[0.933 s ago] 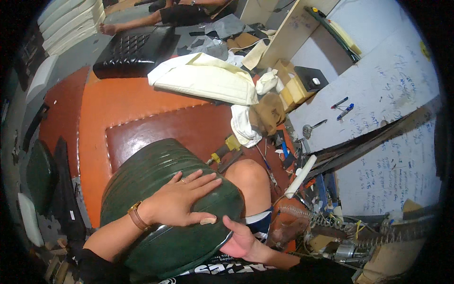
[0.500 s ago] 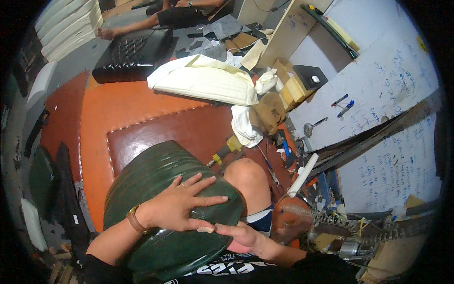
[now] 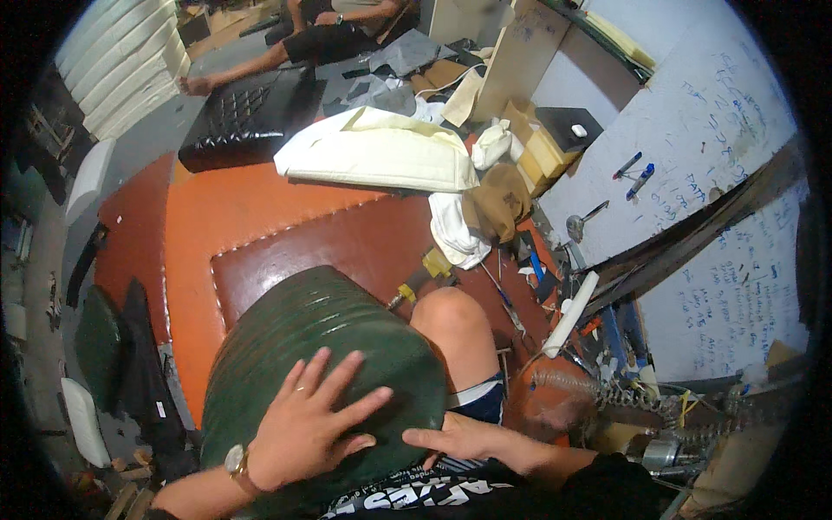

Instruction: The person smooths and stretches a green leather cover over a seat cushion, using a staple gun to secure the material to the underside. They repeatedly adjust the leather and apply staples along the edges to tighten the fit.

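A dark green, glossy seat cushion (image 3: 390,364) in a leather-like cover with ribbed seams leans across my lap. My left hand (image 3: 316,425) lies on its surface with fingers spread, a ring and a wristwatch on that arm. At the cushion's right edge, my right hand (image 3: 455,438) has its thumb on the cover, and its fingers curl over the rim out of sight. My bare knee (image 3: 455,325) shows just beyond the cushion. A yellow-and-black tool (image 3: 420,277) lies past the knee.
Orange and maroon padded sheeting (image 3: 295,251) covers the floor. Ahead lie a cream cover (image 3: 377,152), a black tufted cushion (image 3: 247,121) and brown cloth (image 3: 498,204). Scissors (image 3: 513,319), a blue-handled tool (image 3: 535,260) and coiled springs (image 3: 563,386) crowd the right. Another person's leg (image 3: 243,69) extends at the back.
My left hand has slid nearer to me and away from the right hand. The right hand has shifted slightly along the cushion's edge. The view has turned a little.
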The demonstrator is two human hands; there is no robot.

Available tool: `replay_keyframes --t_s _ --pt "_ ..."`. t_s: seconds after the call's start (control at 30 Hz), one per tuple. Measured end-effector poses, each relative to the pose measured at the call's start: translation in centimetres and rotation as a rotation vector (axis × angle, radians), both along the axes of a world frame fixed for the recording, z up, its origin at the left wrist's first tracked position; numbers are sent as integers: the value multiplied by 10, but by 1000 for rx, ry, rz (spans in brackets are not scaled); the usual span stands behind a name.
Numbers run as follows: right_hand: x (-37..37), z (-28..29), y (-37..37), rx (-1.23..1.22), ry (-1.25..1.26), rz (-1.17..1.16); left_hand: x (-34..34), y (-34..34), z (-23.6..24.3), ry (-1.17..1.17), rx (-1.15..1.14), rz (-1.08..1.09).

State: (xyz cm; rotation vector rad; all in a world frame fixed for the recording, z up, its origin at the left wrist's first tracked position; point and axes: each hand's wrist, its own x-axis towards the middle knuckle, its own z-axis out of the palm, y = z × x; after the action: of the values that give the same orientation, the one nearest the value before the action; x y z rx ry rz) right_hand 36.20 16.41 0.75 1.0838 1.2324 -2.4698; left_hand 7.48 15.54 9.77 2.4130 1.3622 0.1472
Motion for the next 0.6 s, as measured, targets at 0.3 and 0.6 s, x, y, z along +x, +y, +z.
replay_keyframes --t_s 0.3,0.6 --pt "130 -151 173 1032 -435 -655 -40 -131 -25 152 327 913" --pt "26 -330 161 1004 -534 -412 -86 -81 -13 97 490 950"
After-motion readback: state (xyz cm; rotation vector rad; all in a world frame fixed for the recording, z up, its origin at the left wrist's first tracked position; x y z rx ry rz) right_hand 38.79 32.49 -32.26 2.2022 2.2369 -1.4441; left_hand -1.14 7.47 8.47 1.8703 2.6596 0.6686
